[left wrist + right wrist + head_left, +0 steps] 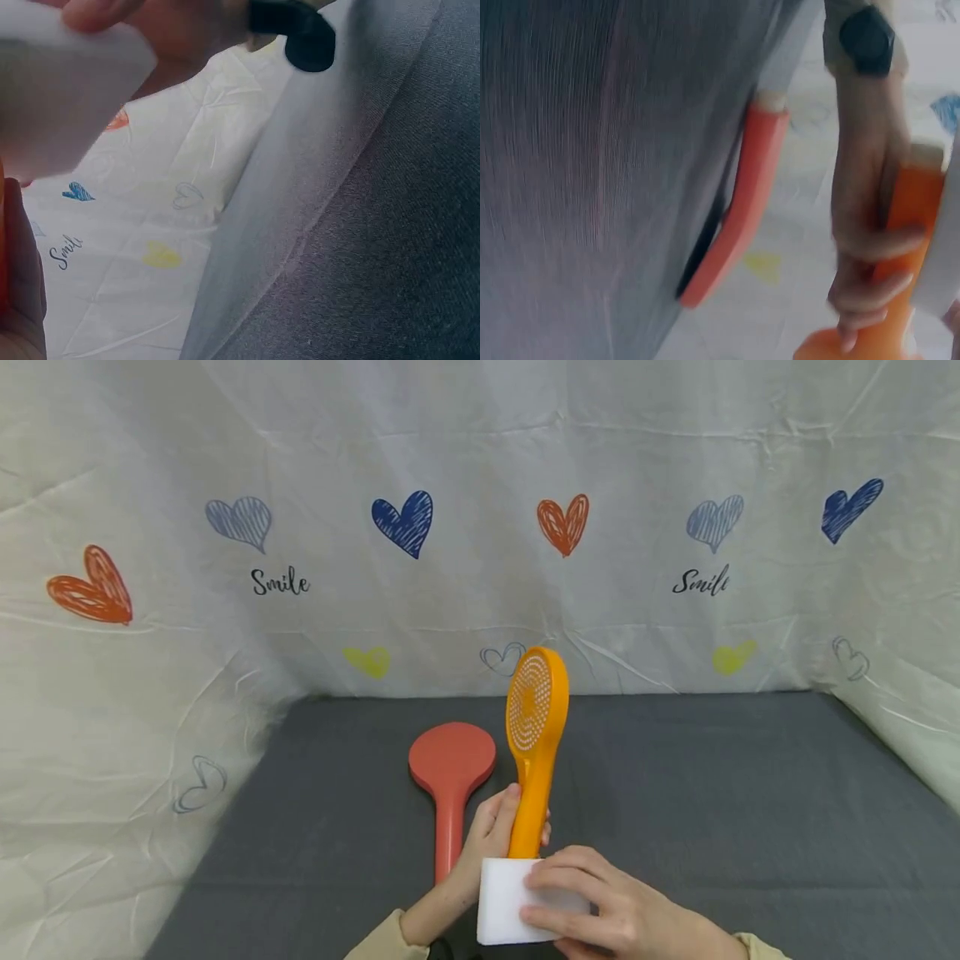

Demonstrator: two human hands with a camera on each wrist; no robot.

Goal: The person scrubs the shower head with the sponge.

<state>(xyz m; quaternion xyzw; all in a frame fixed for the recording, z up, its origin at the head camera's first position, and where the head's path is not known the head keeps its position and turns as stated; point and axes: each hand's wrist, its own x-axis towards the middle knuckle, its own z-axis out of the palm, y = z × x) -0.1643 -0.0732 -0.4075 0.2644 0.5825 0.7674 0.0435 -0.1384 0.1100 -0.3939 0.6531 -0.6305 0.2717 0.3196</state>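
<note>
My left hand (491, 831) grips the handle of an orange shower head (534, 727) and holds it upright, its perforated face turned toward me. My right hand (592, 906) holds a white sponge block (506, 897) against the bottom of that handle. A red shower head (450, 777) lies flat on the grey table to the left of the orange one. In the right wrist view the red shower head (739, 210) and the left hand (866, 247) wrapped round the orange handle (904, 247) show blurred. The left wrist view shows the white sponge (60, 90) close up.
The grey cloth table (712, 810) is walled by a white sheet printed with hearts and "Smile" (281, 583) on the back and both sides. Open grey surface stretches right of the hands.
</note>
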